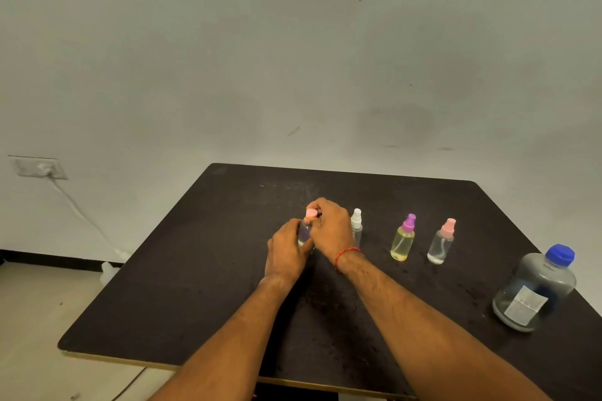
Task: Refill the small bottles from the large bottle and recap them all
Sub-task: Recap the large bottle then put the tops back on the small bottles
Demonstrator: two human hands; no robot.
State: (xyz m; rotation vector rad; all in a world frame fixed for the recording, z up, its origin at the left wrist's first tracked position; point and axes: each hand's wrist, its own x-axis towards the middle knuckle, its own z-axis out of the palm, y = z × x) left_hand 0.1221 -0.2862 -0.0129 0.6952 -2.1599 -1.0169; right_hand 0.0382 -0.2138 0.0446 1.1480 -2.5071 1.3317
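Observation:
Several small spray bottles stand in a row on the dark table (202, 286). My left hand (284, 252) grips the body of the leftmost small bottle (304, 233), which stands upright. My right hand (329, 228) pinches that bottle's pink spray cap (311, 213) on top. To the right stand a white-capped bottle (356, 226), a purple-capped bottle with yellowish liquid (404, 239) and a pink-capped clear bottle (441, 242), all capped. The large clear bottle with a blue cap (536, 290) stands at the table's right edge.
A grey wall rises behind the table. A wall socket (39, 168) with a white cable (84, 221) is at the left, and the cable runs down to the light floor (39, 319). The table's front edge lies close to me.

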